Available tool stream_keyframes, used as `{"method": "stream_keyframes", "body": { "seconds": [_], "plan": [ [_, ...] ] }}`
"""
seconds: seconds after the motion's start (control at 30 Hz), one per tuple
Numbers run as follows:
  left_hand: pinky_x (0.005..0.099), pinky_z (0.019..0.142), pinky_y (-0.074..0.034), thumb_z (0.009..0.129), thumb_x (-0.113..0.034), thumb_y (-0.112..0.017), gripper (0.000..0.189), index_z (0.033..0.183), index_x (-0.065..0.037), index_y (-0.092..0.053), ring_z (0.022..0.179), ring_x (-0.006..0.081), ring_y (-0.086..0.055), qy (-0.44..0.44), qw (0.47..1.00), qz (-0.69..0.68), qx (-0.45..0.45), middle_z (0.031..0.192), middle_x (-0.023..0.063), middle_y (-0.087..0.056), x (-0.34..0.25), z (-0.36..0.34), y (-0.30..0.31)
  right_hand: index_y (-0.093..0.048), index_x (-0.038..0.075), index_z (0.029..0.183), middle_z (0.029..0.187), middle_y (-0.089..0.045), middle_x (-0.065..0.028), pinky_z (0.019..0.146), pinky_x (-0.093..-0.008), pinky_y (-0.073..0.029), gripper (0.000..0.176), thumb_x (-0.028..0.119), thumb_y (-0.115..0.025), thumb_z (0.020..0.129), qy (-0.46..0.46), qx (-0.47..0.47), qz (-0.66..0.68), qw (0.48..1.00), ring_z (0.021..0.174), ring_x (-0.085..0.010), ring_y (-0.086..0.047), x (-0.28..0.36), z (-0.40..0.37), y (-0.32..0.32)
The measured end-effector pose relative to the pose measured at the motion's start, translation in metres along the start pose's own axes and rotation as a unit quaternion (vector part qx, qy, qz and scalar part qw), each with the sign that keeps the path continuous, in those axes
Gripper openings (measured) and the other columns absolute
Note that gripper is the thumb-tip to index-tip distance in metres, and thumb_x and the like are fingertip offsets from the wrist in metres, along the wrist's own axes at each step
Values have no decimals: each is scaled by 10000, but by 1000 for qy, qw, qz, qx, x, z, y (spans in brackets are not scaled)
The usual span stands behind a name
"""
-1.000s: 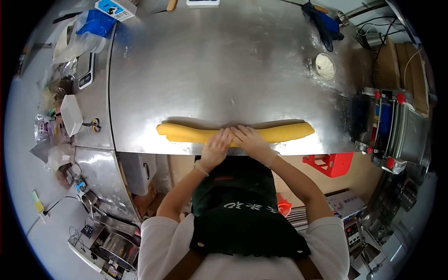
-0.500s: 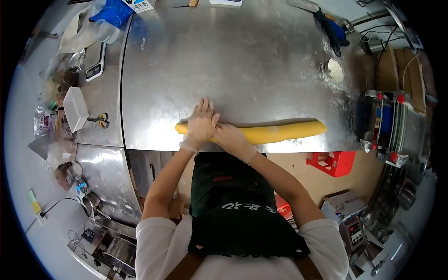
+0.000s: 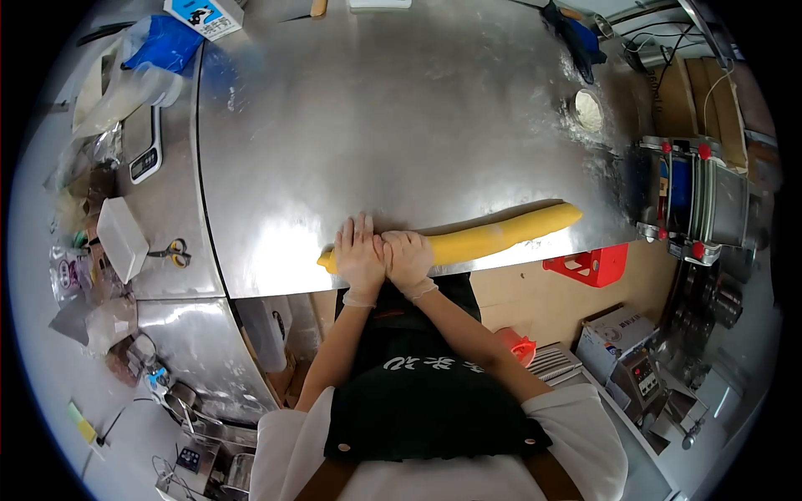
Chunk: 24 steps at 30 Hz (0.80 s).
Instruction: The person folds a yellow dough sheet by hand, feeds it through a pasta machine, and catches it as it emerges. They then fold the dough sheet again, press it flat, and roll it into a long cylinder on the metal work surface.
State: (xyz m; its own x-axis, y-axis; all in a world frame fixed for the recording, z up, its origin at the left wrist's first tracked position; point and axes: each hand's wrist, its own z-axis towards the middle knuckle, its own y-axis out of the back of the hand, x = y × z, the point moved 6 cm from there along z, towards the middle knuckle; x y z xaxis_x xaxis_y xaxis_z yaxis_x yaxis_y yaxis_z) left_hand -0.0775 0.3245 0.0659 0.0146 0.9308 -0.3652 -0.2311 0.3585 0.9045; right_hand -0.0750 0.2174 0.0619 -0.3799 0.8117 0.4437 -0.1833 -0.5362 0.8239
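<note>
A long yellow dough roll [image 3: 505, 236] lies along the near edge of the steel worktop, its right end angled away from me. My left hand [image 3: 359, 257] presses on it near its left end, palm down, fingers stretched past the far side. Right beside it, touching at the thumbs, my right hand [image 3: 408, 257] curls its fingers over the roll. Both hands wear thin clear gloves. Part of the dough is hidden beneath them.
Flour sits in a small round bowl [image 3: 587, 111] at the back right. Scissors [image 3: 177, 252], a white tray [image 3: 123, 240] and a scale [image 3: 146, 159] are on the left counter. A machine with red knobs [image 3: 697, 200] stands right; a red stool [image 3: 597, 265] is below the worktop edge.
My right hand has turned from lying slantwise to pointing forward beside the left. The dough roll now slants more, its left part nearer me. The camera view has shifted.
</note>
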Motion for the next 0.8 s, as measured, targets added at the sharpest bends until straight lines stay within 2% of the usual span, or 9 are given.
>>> {"method": "stream_keyframes", "body": {
  "seconds": [0.13,0.27,0.3,0.4,0.5,0.53,0.6,0.7,0.8],
  "plan": [
    [517,1072,-425,930,-233,-540,415,1265,-21,-662,1272,359,-561,0,1000,-3,-4,1397,114,-614,8,-1,-6,-649,156,1033,1051,-663,2,822,-399,-462,146,270,-594,958,7,-10,-16,1000,981,-228,-616,-3,-9,-14],
    [476,1016,-462,913,-226,-563,382,1228,-43,-676,1214,339,-586,5,999,-1,-34,1384,91,-622,8,0,-7,-659,161,1014,1048,-672,9,843,-406,-458,137,271,-595,963,-2,21,-10,1000,970,-226,-615,0,1,-10],
    [454,972,-481,904,-198,-598,346,1207,-51,-679,1147,338,-600,16,999,-16,-43,1317,109,-643,3,5,-1,-657,153,1023,1027,-665,-18,848,-414,-463,134,252,-592,959,-31,60,0,998,970,-245,-613,-3,4,-11],
    [459,932,-490,896,-173,-635,338,1206,-44,-675,1075,341,-603,80,993,-53,-67,1233,127,-658,-10,-1,0,-654,141,1014,1001,-656,-47,856,-435,-465,124,229,-596,949,-48,89,110,989,972,-271,-607,-16,13,9],
    [462,864,-496,888,-142,-641,254,1120,-46,-683,972,324,-594,-16,993,-114,-15,1077,111,-657,-87,-1,-24,-656,111,1005,969,-650,-68,861,-469,-463,129,214,-634,931,6,53,-10,999,970,-293,-595,-67,15,69],
    [441,839,-500,895,-172,-628,229,1086,-59,-687,952,308,-594,-36,993,-106,-36,1038,96,-648,-115,6,-28,-656,110,978,964,-652,-66,851,-468,-471,109,208,-637,935,1,42,-50,998,960,-291,-604,-87,18,87],
    [422,822,-499,911,-216,-613,217,1044,-74,-711,911,284,-602,-59,994,-96,4,983,65,-652,-144,12,-54,-652,113,949,974,-660,-63,827,-463,-480,91,199,-622,943,18,49,-64,997,933,-293,-615,-123,15,99],
    [419,797,-496,927,-277,-603,231,990,-98,-734,872,260,-606,-42,995,-81,38,923,30,-653,-149,8,-70,-649,125,965,987,-668,-56,807,-450,-485,96,210,-608,944,8,55,-8,998,918,-291,-625,-145,-1,88],
    [417,766,-495,933,-323,-608,247,944,-116,-742,837,253,-607,-63,997,-49,-4,875,14,-646,-151,8,-76,-646,134,962,933,-657,-38,743,-408,-501,110,237,-625,928,12,-21,-35,999,875,-259,-626,-149,-6,86]
  ]
}}
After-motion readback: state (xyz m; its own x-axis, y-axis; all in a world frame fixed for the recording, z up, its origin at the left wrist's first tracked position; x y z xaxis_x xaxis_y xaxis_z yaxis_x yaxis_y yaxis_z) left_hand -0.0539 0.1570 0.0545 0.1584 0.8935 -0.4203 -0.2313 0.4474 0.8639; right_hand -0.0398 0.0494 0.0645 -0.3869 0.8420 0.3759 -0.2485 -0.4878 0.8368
